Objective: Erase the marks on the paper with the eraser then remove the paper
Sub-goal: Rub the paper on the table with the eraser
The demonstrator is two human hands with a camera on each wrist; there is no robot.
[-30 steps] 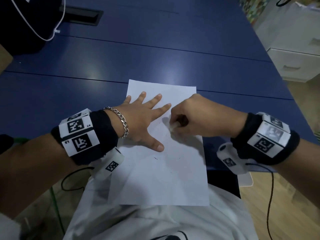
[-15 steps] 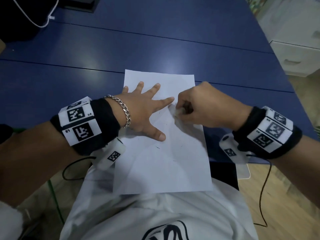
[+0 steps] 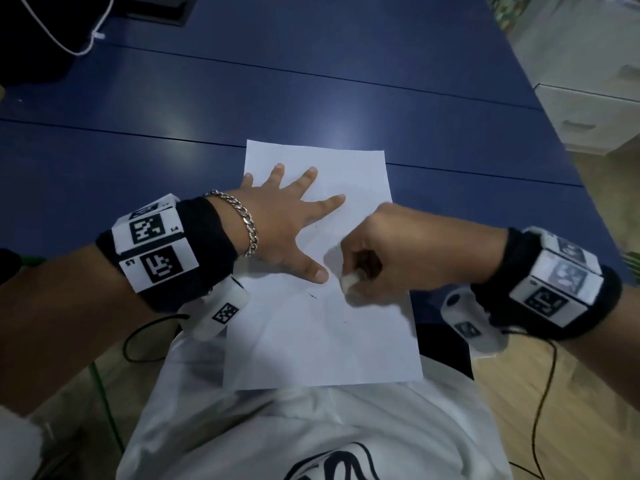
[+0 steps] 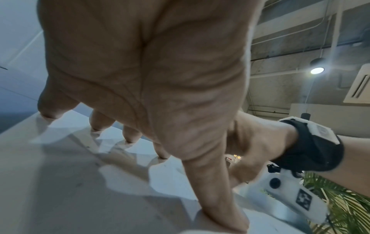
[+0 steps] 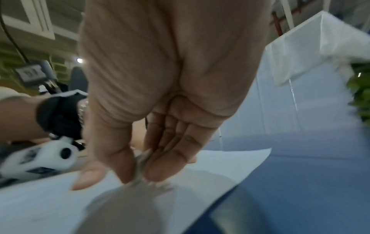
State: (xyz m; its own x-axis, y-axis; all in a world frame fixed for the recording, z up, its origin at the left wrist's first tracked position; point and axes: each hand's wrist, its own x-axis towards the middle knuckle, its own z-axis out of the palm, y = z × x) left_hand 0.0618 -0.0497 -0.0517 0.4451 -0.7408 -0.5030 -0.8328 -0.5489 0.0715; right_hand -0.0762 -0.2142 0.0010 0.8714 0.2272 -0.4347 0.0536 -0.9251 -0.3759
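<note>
A white sheet of paper [image 3: 322, 341] lies on the blue table [image 3: 311, 91], its near end hanging over the table's front edge. Small dark marks [image 3: 312, 295] show near its middle. My left hand [image 3: 287, 223] lies flat on the paper's upper left part with fingers spread, pressing it down. My right hand [image 3: 381, 251] pinches a small white eraser [image 3: 349, 280] and holds its tip on the paper just right of my left thumb. In the right wrist view the eraser [image 5: 140, 166] sits between thumb and fingers, touching the paper [image 5: 210, 166].
A black bag with a white cord [image 3: 69, 39] sits at the table's far left. A dark cable slot [image 3: 162, 12] is set in the far table top. White drawers [image 3: 588, 109] stand to the right. Cables hang below the table edge.
My right hand has moved the eraser down the paper toward me, from beside the left index fingertip to beside the left thumb. The left hand has stayed flat on the paper.
</note>
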